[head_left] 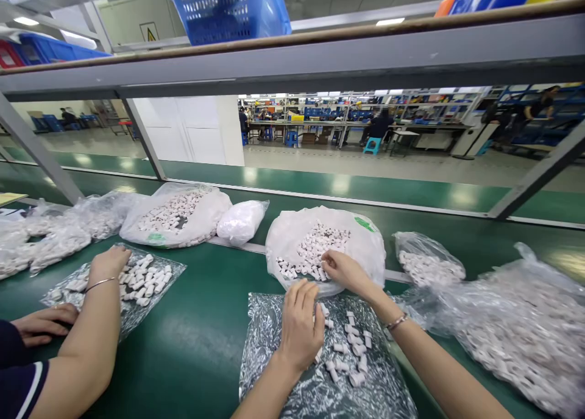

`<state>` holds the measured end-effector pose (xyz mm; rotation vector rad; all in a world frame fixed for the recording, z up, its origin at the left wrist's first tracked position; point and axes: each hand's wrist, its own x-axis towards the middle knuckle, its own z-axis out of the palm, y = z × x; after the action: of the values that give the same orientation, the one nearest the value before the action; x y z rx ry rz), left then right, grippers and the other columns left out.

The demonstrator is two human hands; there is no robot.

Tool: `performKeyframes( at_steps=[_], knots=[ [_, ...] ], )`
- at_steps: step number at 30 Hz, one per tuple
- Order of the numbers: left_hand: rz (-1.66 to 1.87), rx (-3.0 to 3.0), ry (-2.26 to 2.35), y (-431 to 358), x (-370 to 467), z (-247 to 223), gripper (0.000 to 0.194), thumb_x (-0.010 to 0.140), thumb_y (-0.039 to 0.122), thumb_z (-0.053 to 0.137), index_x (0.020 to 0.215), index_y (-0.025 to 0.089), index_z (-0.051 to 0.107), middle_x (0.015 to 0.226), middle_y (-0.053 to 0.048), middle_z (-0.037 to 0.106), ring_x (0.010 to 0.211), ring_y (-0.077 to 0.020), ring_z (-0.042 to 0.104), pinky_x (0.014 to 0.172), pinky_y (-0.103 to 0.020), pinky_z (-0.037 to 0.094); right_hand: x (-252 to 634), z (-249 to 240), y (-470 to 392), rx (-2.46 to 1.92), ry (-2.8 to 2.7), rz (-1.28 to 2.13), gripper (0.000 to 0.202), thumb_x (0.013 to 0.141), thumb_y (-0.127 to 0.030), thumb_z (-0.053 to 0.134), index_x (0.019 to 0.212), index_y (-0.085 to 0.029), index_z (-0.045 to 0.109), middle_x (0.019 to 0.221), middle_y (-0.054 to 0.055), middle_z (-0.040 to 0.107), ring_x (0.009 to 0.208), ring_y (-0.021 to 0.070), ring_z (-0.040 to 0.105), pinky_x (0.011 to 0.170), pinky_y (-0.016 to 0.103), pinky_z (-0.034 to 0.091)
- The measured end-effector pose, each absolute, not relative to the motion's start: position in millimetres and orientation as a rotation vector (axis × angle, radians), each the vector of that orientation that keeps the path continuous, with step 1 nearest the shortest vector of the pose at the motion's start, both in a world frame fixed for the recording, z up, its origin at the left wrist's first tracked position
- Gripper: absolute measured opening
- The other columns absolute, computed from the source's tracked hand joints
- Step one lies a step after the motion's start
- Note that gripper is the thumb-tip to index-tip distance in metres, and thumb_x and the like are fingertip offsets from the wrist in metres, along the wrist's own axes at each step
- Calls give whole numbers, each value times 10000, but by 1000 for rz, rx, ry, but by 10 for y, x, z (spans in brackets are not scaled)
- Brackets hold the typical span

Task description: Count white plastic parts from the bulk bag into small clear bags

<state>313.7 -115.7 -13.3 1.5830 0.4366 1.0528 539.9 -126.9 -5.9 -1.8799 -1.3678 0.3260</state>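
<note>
My left hand (300,327) hovers over or rests on a clear plastic sheet (265,370), fingers stretched out and thumb apart; its palm side is hidden. Several loose white tubular plastic fittings (359,349) lie on that sheet to the right of it. Further forward, my right hand (345,271) reaches into an opened white plastic bag (283,230) with a heap of small white pieces (320,242) in it. Its fingers are bent together at the edge of the heap, and what they hold is too small to make out.
A co-worker's hands (109,264) are at another plastic sheet with white fittings (144,279) on the left. Beside it are an open bag (214,212) and a closed white bag (242,221). Filled clear bags (525,327) lie right. A shelf beam (320,59) crosses overhead.
</note>
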Motion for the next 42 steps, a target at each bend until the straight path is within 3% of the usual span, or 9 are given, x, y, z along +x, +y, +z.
performKeyframes(
  at_steps=[4,8,14,20,26,30,35,38,42],
  knots=[
    [1059,1985,585,-1064,3171,-277,410,899,168,514,1306,145,557,1349,-137,563,1413,-319,319,1208,-591,142,5464,24,-1341,-1722,-1146,517,360,913,-487,429,961,-187,622,756,40,611,704,194,601,659,315,514],
    [962,2464,693,-1019,3191,-368,320,900,114,458,1198,127,573,1140,-116,630,1281,-296,458,1183,-588,250,5515,99,-1353,-1645,-1039,584,425,908,-584,398,930,-220,616,776,43,595,701,190,592,643,310,526],
    [932,2577,714,-1023,3194,-375,172,894,132,502,1040,167,587,1023,-65,612,1128,-243,525,1165,-549,288,5454,-29,-1189,-1828,-1094,501,216,761,-408,690,799,-202,634,672,-3,533,670,176,493,630,273,403],
    [917,2592,708,-1012,3190,-418,144,905,143,497,1022,173,576,1031,-53,609,1137,-235,506,1164,-531,262,5389,-123,-1048,-1912,-1076,431,198,727,-348,705,715,-195,580,722,23,561,726,186,509,626,254,353],
    [858,2634,699,-1013,3178,-423,105,899,136,500,937,179,588,971,-53,606,1059,-233,530,1121,-521,302,5403,49,-1251,-1739,-1034,508,490,912,-619,298,899,-206,561,773,40,572,562,152,461,478,259,355],
    [842,2646,695,-1023,3162,-399,131,901,120,490,941,185,596,947,-50,598,1032,-226,528,1109,-505,313,5340,85,-1370,-1772,-1079,511,498,920,-601,314,1044,-206,592,865,53,611,608,159,513,513,268,396],
    [855,2632,691,-1027,3161,-400,128,910,128,482,933,190,592,932,-39,593,1019,-214,525,1123,-497,291,5166,-17,-1354,-2002,-1196,435,181,785,-366,637,717,-199,626,750,40,614,779,223,567,688,295,398],
    [867,2626,694,-1020,3166,-418,121,911,132,482,924,192,587,928,-34,589,1012,-209,524,1127,-489,284,5081,-92,-1306,-2092,-1183,367,124,713,-225,666,646,-194,567,744,50,594,863,259,565,746,316,369],
    [885,2624,700,-999,3166,-434,117,915,138,479,908,192,583,924,-34,589,996,-208,525,1128,-486,283,5059,-103,-1278,-2075,-1161,378,144,675,-216,685,633,-196,548,689,32,552,803,237,547,694,295,352]
  ],
)
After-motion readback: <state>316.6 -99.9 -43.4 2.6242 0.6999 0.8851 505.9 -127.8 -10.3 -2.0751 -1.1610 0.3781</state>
